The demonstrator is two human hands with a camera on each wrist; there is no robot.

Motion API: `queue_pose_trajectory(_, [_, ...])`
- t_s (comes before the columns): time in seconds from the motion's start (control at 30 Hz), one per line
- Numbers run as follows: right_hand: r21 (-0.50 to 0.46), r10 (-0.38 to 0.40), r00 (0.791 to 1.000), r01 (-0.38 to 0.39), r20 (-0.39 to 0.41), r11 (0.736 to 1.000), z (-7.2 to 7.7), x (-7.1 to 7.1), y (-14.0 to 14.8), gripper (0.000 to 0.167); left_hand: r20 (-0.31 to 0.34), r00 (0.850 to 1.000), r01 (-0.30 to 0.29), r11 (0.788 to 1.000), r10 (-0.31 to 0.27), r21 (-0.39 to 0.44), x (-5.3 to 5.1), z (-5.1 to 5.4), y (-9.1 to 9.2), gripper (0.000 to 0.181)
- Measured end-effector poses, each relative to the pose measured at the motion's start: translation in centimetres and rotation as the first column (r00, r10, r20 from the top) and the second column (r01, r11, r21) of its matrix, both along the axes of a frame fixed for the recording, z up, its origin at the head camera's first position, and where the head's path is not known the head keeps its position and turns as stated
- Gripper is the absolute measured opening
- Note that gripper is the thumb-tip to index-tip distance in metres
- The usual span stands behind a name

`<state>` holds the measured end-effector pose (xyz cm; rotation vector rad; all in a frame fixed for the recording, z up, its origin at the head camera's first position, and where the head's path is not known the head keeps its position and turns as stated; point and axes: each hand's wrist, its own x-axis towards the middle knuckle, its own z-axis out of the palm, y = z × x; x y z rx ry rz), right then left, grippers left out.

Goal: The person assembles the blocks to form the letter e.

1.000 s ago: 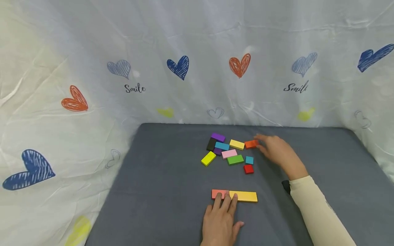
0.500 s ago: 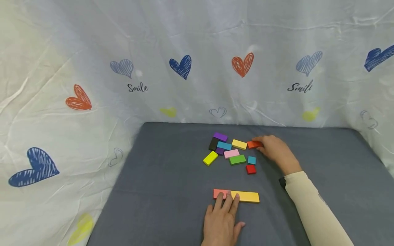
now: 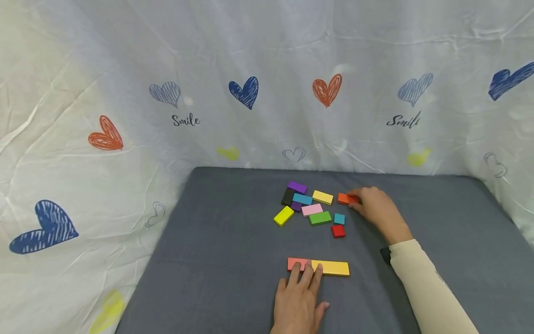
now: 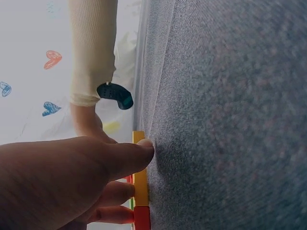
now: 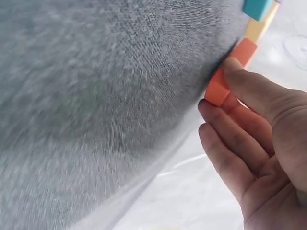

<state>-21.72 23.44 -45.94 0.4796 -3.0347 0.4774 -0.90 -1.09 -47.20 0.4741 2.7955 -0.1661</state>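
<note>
In the head view, my left hand (image 3: 296, 301) lies at the front with its fingers stretched out. Its fingertips rest on a salmon-pink block (image 3: 294, 263) and the left end of a longer yellow-orange block (image 3: 333, 268), which lie end to end in a row. Farther back, my right hand (image 3: 377, 208) pinches the right end of an orange block (image 3: 344, 198) between thumb and fingers. The right wrist view shows the thumb on one side of this orange block (image 5: 243, 52) and fingertips at the other side.
Left of the orange block lies a loose group of coloured blocks: pale yellow (image 3: 323, 197), pink (image 3: 312, 210), green (image 3: 320, 218), blue (image 3: 302, 199), black (image 3: 287, 196), bright yellow (image 3: 284, 216) and others. Small teal (image 3: 340, 219) and red (image 3: 338, 231) blocks lie nearer. A printed curtain (image 3: 267, 130) hangs behind the grey table (image 3: 217, 260).
My right hand has taken hold of the orange block and shifted it slightly right, leaving a gap to the pale yellow block. The left hand has stayed in place on its row.
</note>
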Motion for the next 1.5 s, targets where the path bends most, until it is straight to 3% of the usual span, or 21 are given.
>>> queue_pose_trajectory(0.23, [-0.047, 0.021, 1.000, -0.021, -0.014, 0.999, 2.0, 2.6, 0.2, 0.040, -0.023, 1.000, 0.006, 1.000, -0.006, -0.007, -0.1, 0.1, -0.2, 0.078])
queue_pose_trajectory(0.4, [-0.104, 0.025, 0.999, -0.022, 0.032, 0.994, 3.2, 5.4, -0.3, 0.043, -0.013, 1.000, 0.000, 1.000, 0.000, -0.012, -0.3, 0.1, -0.3, 0.078])
queue_pose_trajectory(0.8, [-0.136, 0.099, 0.991, -0.087, 0.088, 0.987, 3.0, 9.7, -1.2, 0.034, 0.064, 0.998, -0.018, 1.000, 0.018, -0.005, -0.6, 0.0, -0.1, 0.078])
queue_pose_trajectory(1.07, [-0.114, 0.119, 0.980, -0.101, 0.159, 0.988, 2.4, 10.8, -2.1, 0.036, 0.068, 0.997, -0.019, 1.000, 0.019, -0.008, -0.7, -0.1, -0.1, 0.080])
queue_pose_trajectory(1.27, [-0.085, 0.095, 0.986, -0.084, 0.138, 0.993, 1.9, 11.4, -2.5, 0.036, 0.086, 0.996, -0.019, 1.000, 0.018, 0.005, -0.6, -0.1, -0.1, 0.079])
queue_pose_trajectory(1.5, [-0.079, 0.074, 0.993, -0.068, 0.087, 0.995, 1.0, 11.6, -2.8, 0.035, 0.060, 0.998, -0.002, 1.000, 0.002, 0.002, -0.4, -0.2, -0.1, 0.078])
